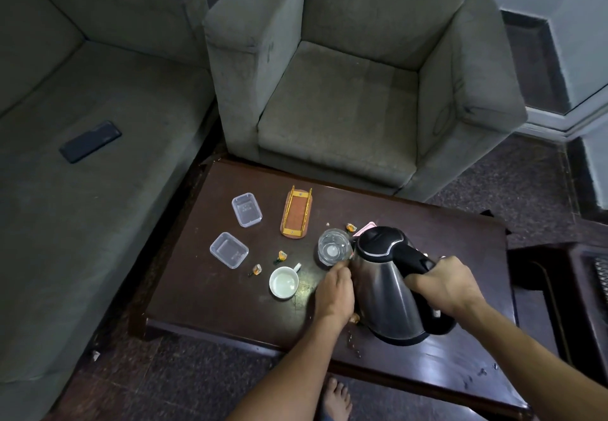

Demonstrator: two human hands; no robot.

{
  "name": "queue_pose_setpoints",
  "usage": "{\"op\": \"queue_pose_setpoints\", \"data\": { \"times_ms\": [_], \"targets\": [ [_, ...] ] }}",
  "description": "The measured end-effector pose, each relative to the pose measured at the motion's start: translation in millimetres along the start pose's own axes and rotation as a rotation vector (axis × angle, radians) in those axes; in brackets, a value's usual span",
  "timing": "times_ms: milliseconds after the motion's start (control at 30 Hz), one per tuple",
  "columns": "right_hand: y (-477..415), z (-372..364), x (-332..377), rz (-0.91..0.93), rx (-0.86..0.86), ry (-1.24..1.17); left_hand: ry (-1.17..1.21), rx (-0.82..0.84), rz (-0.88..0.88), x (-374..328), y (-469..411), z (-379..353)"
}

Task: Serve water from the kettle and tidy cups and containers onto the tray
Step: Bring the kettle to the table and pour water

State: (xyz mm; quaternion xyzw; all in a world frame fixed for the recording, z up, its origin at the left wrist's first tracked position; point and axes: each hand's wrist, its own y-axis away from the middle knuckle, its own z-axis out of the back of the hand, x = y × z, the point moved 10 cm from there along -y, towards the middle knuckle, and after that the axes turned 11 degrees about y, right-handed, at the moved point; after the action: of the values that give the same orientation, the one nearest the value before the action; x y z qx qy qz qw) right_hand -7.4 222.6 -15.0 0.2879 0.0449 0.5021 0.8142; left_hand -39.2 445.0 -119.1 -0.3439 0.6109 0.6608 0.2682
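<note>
A steel kettle [386, 292] with a black lid and handle is tilted left, its spout over a clear glass [334, 245] on the dark wooden table [210, 292]. My right hand [442, 285] grips the kettle's handle. My left hand [335, 292] rests at the near side of the glass, fingers on its base, beside the kettle's body. A white cup [284, 282] stands left of my left hand. Two clear plastic containers [246, 209] [229, 250] lie further left. A small orange tray [296, 211] with gold rails sits behind the glass.
Several small orange wrapped sweets [282, 256] lie scattered on the table, with crumbs near the front edge. A grey armchair [355, 98] stands behind the table and a grey sofa [82, 190] to the left, with a dark phone [89, 141] on it. My bare foot [335, 394] shows below the table.
</note>
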Motion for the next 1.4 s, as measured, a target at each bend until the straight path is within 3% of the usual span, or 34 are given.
{"op": "queue_pose_setpoints", "data": {
  "times_ms": [200,467,633,867,1400],
  "targets": [
    [28,8,-25,0.017,-0.049,-0.277,0.068,0.01,-0.088,-44,10,-8],
    [64,52,-32,0.079,-0.141,-0.391,-0.063,0.084,-0.184,-109,39,-26],
    [91,97,-32,0.133,-0.189,-0.408,-0.219,0.087,-0.295,-162,76,-34],
    [130,160,-44,0.169,-0.279,-0.435,-0.134,0.132,-0.342,-216,132,-55],
    [166,236,-142,0.097,-0.326,-0.524,-0.249,0.2,-0.392,-255,197,-150]
  ]
}}
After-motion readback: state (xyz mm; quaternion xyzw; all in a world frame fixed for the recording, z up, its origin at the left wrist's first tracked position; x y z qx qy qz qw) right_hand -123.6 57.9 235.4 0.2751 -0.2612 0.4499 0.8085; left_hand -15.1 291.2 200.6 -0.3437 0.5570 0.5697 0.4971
